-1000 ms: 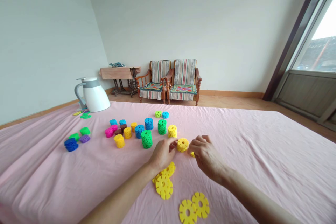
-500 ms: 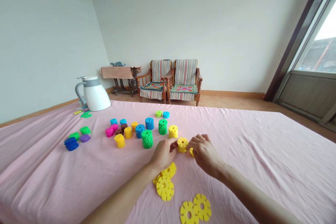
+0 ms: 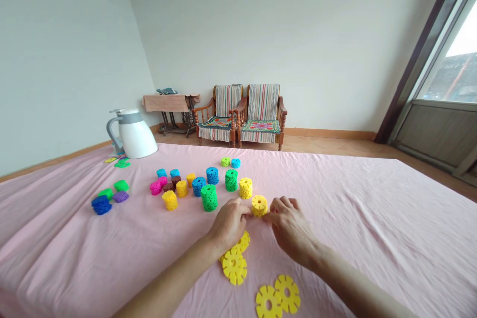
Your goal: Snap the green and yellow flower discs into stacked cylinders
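Observation:
A short stack of yellow notched plastic discs [image 3: 260, 203] stands upright between my hands. My left hand [image 3: 230, 221] is closed, with its fingertips pressed to the stack's left side. On the right, my right hand [image 3: 292, 226] is curled, and its thumb and fingertips meet the lower edge of the stack. Just behind stands a taller yellow disc stack [image 3: 246, 187]. Below my left hand lies a loose pile of yellow discs [image 3: 234, 263], partly hidden by that hand. Two more loose yellow discs [image 3: 287, 294] lie overlapping at the near edge of view.
Green stacks [image 3: 209, 198] and blue stacks [image 3: 212, 175] stand left of my hands. Small stacks in several colours, such as a dark blue one [image 3: 101, 205], are farther left. A white jug [image 3: 138, 136] stands on the pink cloth [image 3: 365, 218]. Two chairs [image 3: 261, 119] are beyond.
The yellow disc that showed under my right hand no longer shows apart from the stack. My right hand has shifted slightly down; my left fingers have closed in at the stack's side.

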A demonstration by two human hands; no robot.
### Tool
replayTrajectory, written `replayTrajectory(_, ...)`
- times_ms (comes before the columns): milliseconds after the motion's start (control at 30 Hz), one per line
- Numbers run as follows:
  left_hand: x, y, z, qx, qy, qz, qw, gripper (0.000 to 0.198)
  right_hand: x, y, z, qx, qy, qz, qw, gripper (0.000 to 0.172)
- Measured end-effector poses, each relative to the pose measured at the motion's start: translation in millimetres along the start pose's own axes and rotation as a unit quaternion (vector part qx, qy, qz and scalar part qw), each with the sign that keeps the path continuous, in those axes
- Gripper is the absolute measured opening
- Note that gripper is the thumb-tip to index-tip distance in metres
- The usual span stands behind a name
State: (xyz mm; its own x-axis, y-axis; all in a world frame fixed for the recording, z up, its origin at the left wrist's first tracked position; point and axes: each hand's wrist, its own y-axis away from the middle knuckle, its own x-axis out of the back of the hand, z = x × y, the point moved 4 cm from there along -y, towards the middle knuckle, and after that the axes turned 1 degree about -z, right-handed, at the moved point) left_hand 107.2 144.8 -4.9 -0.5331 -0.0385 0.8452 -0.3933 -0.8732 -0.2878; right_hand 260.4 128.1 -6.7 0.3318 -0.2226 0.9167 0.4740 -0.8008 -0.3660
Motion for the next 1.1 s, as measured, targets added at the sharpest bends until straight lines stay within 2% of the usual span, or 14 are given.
replayTrajectory(267,-2.5,-6.6,0.3,-0.024,0.036,-0.007,0.999,0.045,1.2,-14.5,-0.3,-0.006,0.022,-0.028,0.999,0.024)
replayTrajectory(467,-5.9,-15.8,6.5,-0.048,0.030,-0.016,0.998,0.042,1.0,-26.6,4.1,-0.021,0.040,-0.042,0.998,0.025)
replayTrajectory(633,-6.9,-20.3,7.9,-0.044,0.027,-0.002,0.999,0.037,2.4,-32.3,13.2,-0.037,0.019,-0.031,0.999,0.030)
replayTrajectory(700,-6.5,-18.9,5.0,-0.024,0.025,0.001,0.999,0.036,2.2,-33.9,21.1,-0.064,-0.007,-0.020,0.998,0.033)
replayTrajectory(800,-4.6,-14.1,-4.4,0.053,0.032,0.034,0.997,0.038,-2.1,-35.8,36.5,-0.134,-0.091,-0.001,0.987,0.041)
replayTrajectory(867,-4.7,-10.5,-9.6,0.106,0.064,0.058,0.991,0.044,-8.0,-36.6,43.4,-0.161,-0.139,0.002,0.977,0.048)
replayTrajectory(933,-7.5,-8.1,-11.2,0.139,0.116,0.057,0.982,0.052,-13.8,-37.2,45.1,-0.164,-0.157,-0.006,0.974,0.052)
replayTrajectory(1000,-11.1,-7.5,-9.4,0.151,0.167,0.046,0.973,0.059,-17.6,-37.1,43.2,-0.161,-0.161,-0.015,0.974,0.053)
replayTrajectory(1100,-15.0,-7.9,-3.7,0.122,0.228,0.047,0.965,0.064,-17.0,-36.6,36.6,-0.149,-0.167,-0.026,0.974,0.051)
